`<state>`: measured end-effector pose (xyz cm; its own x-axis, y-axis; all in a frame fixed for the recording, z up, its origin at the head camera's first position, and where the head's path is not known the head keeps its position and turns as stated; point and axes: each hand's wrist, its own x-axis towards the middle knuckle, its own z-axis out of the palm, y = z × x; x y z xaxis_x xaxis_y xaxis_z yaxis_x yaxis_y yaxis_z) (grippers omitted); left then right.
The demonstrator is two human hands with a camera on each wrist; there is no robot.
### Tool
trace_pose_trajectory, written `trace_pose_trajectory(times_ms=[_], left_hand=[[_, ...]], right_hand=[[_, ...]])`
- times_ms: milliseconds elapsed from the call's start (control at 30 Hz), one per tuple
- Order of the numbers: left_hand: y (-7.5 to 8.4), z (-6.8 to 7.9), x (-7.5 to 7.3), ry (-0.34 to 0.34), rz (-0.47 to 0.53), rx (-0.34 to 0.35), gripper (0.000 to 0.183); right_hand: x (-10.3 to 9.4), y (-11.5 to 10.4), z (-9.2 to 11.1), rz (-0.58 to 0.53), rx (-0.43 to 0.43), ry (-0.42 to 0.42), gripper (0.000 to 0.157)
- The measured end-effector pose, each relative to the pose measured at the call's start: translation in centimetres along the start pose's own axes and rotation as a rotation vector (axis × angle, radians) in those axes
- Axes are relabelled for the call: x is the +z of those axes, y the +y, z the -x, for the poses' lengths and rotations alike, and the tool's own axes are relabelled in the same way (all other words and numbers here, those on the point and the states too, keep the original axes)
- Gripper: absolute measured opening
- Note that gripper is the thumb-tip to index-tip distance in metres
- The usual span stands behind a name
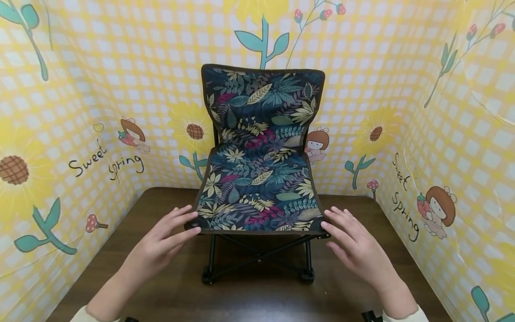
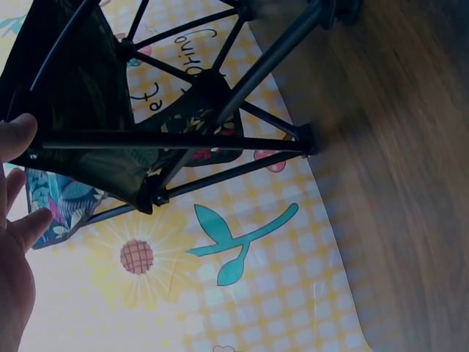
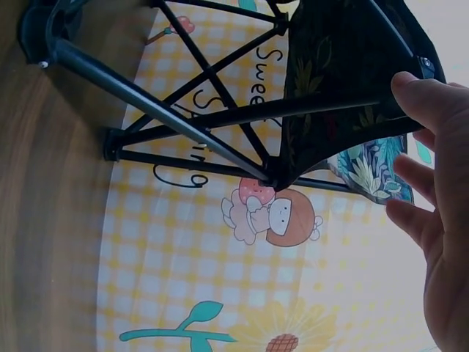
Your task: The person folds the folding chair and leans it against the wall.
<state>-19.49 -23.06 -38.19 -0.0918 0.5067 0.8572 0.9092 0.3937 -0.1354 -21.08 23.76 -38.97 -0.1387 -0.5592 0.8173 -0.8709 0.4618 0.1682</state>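
Note:
A folding chair with dark leaf-print fabric and black metal legs stands unfolded and upright, its seat front toward me. My left hand is at the seat's front left corner, fingers extended over the edge. At the front right corner is my right hand, its fingers likewise extended by the edge. In the left wrist view, the left thumb lies beside the dark underside of the seat. The right thumb shows against the corner by a metal rivet in the right wrist view.
The chair stands on a dark brown wooden table. Yellow checked cloth with sunflowers and lettering hangs behind and along both sides. Crossed black leg bars span the space below the seat.

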Motion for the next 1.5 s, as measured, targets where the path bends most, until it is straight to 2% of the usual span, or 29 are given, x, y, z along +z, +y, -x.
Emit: trace_pose_trajectory(times_ms=[333, 800, 1067, 1300, 1500], left_hand=[[0.1, -0.2, 0.6, -0.016, 0.022, 0.006, 0.027], [0.0, -0.6, 0.9, -0.018, -0.019, 0.03, 0.029], [0.0, -0.8, 1.2, 0.014, 0.017, 0.082, 0.028], [0.0, -0.9, 1.2, 0.018, -0.003, 0.106, 0.027], [0.1, -0.9, 1.3, 0.027, -0.049, 0.149, 0.025]], right_hand=[[0.9, -0.8, -0.8, -0.016, -0.052, 0.015, 0.031], [1.6, -1.3, -1.8, -0.002, -0.094, 0.08, 0.026], [2.0, -1.5, -1.7, -0.017, -0.099, 0.103, 0.026], [1.9, -1.4, -1.6, -0.025, -0.097, 0.086, 0.029], [2.1, -1.2, -1.7, -0.006, -0.142, 0.103, 0.028]])
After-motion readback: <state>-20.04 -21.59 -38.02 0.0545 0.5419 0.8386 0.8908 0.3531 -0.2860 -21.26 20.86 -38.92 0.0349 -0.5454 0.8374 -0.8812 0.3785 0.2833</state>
